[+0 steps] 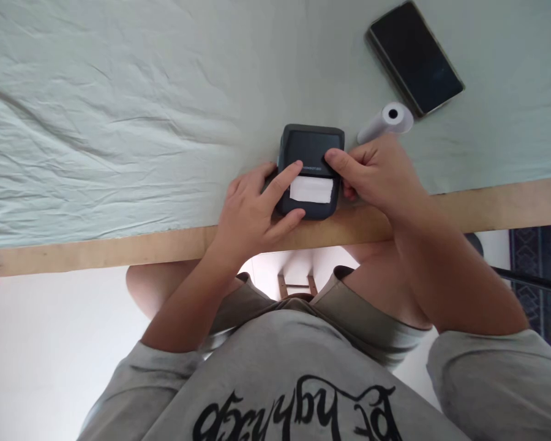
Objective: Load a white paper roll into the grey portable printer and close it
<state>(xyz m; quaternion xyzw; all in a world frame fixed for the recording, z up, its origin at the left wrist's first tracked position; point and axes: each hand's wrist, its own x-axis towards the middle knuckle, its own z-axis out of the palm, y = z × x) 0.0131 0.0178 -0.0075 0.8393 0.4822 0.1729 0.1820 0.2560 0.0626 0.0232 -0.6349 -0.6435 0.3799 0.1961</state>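
A small dark device [313,144] with a glossy lid lies near the front edge of the cloth-covered table. White paper [311,190] shows in its front part. My left hand [252,208] grips the device from the left, with the index finger over its face and the thumb at its lower edge. My right hand [379,171] holds the right side, its thumb on the lid and its other fingers curled beside it. Just beyond my right hand, a white paper roll [379,122] with a dark core lies on the cloth, its loose end partly unrolled.
A dark phone-like device [417,58] in a clear case lies at the upper right. Wrinkled pale green cloth [119,122] covers the table, which has a wooden front edge [96,250]. A black bar [532,280] is at the lower right.
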